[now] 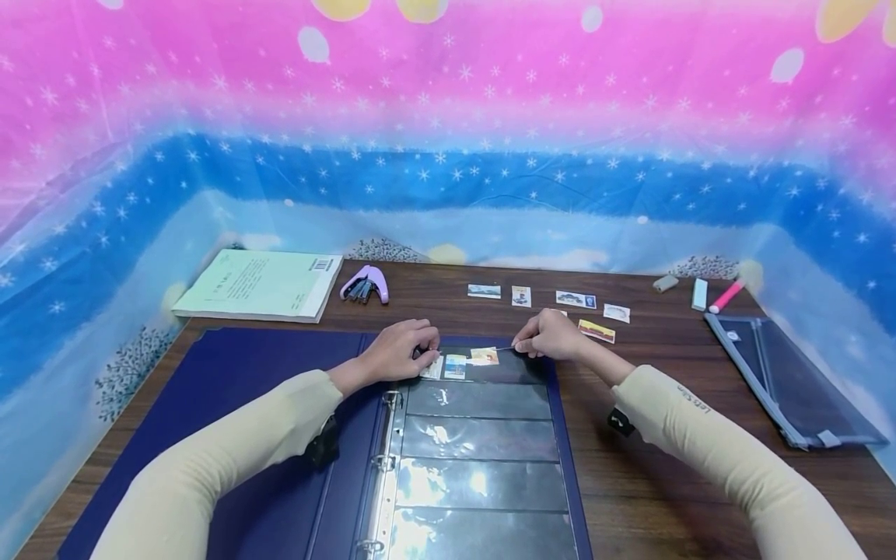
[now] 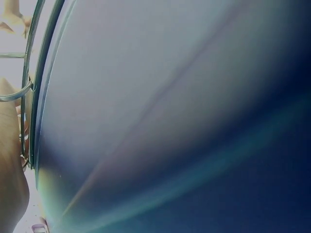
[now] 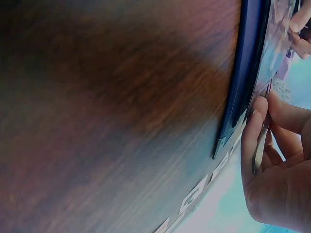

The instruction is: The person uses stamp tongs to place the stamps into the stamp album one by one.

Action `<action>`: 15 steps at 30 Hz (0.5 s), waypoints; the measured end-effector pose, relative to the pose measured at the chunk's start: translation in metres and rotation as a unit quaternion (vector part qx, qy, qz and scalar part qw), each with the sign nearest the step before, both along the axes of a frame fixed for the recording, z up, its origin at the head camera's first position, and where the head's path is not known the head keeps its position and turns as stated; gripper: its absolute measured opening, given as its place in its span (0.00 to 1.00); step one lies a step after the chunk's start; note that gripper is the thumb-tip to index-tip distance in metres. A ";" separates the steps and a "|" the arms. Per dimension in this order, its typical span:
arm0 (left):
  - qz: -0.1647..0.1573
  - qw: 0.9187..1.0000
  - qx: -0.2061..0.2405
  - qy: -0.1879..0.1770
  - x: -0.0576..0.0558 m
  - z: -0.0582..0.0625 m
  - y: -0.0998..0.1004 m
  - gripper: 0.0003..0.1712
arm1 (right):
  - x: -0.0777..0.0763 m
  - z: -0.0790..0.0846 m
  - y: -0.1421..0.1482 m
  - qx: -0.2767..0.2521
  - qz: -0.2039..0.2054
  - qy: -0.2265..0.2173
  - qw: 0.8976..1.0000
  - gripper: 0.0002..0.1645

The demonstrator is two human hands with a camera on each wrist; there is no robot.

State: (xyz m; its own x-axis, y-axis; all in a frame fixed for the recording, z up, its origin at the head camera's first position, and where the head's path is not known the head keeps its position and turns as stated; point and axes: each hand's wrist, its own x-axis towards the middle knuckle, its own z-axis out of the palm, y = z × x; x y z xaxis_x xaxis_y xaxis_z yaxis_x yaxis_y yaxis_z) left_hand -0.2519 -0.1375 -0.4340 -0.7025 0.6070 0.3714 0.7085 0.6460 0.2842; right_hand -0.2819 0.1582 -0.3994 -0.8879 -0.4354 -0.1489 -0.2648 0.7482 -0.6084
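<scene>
Hands apart over the dark album page [image 1: 483, 399], you pinch slim metal tweezers [image 3: 259, 158] in your right hand [image 1: 548, 336], their tips reaching the small orange-and-yellow stamp [image 1: 484, 356] at the top pocket [image 1: 521, 369]. Your left hand [image 1: 402, 351] bends its fingers at the row's other end, beside a pale stamp [image 1: 432, 369]; whether it grips anything, you cannot tell from here. Too hard a squeeze could crease the orange-and-yellow stamp; a crooked push could snag it on the pocket's lip or ride it over the blue stamp [image 1: 455, 366] just beside it. It sits slightly tilted, its warm print facing up, details too small to read.
</scene>
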 end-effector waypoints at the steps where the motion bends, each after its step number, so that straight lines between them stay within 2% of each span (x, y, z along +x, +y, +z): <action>1: 0.000 1.000 0.000 0.001 0.000 0.000 0.000 0.06 | 0.000 0.000 0.000 0.002 0.003 0.000 1.000 0.08; 11: -0.026 0.999 0.013 0.035 0.001 0.000 -0.001 0.07 | -0.014 0.008 0.004 0.000 0.055 -0.050 0.997 0.09; 15: -0.028 0.999 0.011 0.033 0.001 0.001 -0.001 0.07 | -0.019 0.011 0.003 0.007 0.066 -0.062 0.996 0.09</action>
